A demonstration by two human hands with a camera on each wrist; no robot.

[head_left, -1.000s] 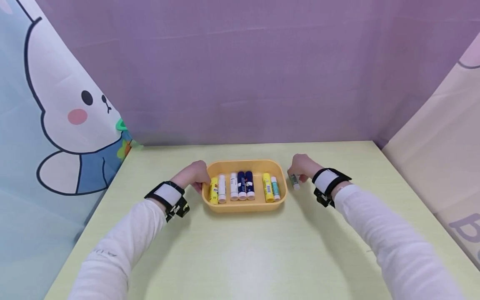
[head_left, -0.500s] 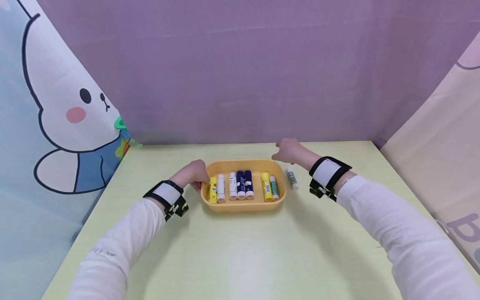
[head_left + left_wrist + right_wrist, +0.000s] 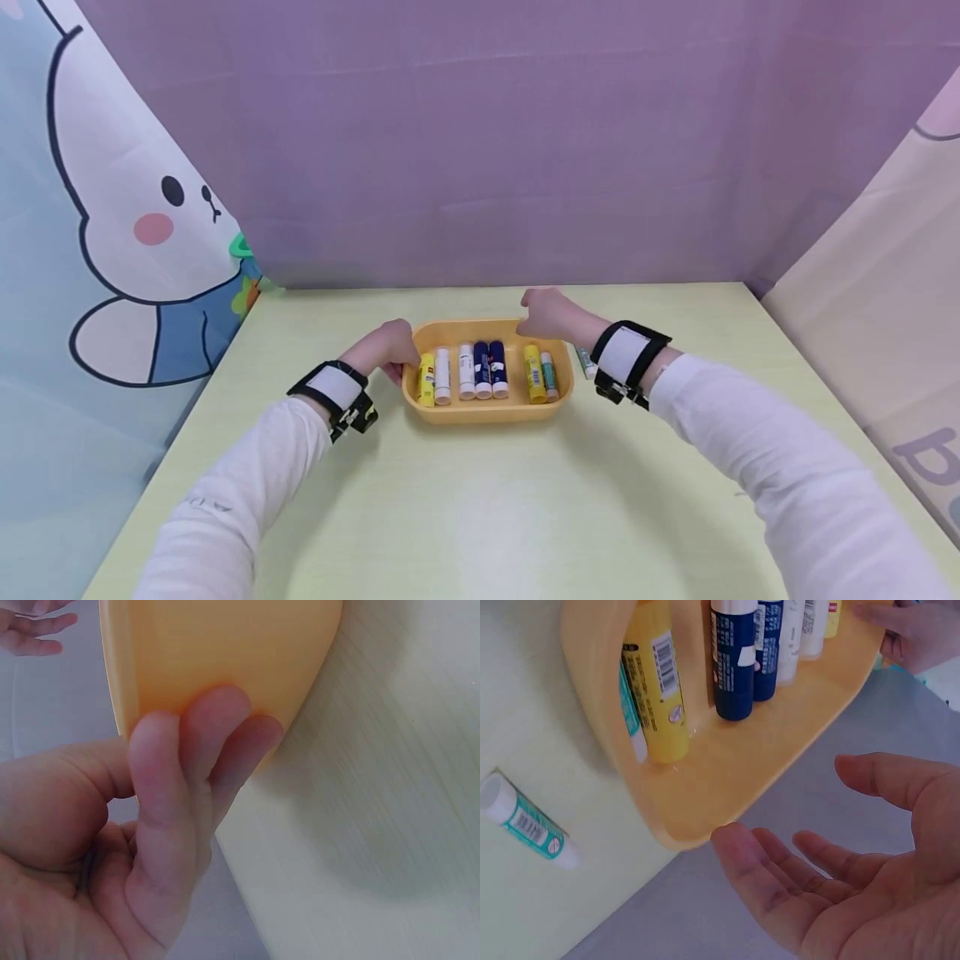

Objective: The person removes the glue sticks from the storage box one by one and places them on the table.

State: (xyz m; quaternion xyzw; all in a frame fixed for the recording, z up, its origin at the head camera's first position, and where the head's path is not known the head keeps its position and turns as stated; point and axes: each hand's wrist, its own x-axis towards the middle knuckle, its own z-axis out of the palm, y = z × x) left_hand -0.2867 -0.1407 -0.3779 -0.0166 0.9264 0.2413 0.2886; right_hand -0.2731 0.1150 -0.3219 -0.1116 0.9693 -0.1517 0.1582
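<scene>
A yellow-orange plastic tray [image 3: 487, 416] holds several glue sticks in a row: yellow and white ones at the left, a dark blue pair [image 3: 490, 370] in the middle, a yellow one [image 3: 535, 374] and a small teal one [image 3: 550, 377] at the right. My left hand [image 3: 392, 346] grips the tray's left end, fingers pressed against the outer wall [image 3: 225, 652]. Over the back right part of the tray hovers my right hand [image 3: 553, 315], thumb and fingers apart with nothing between them; its fingertips appear close to the rim in the right wrist view.
Right of the tray a teal and white glue stick [image 3: 534, 827] lies on the table; in the head view my right wristband partly covers it. A purple cloth [image 3: 495, 167] hangs behind the table's back edge, with printed cloths at both sides.
My right hand has let go of the teal and white glue stick on the table, risen, and moved left over the tray's back right part. The left hand keeps its grip on the tray.
</scene>
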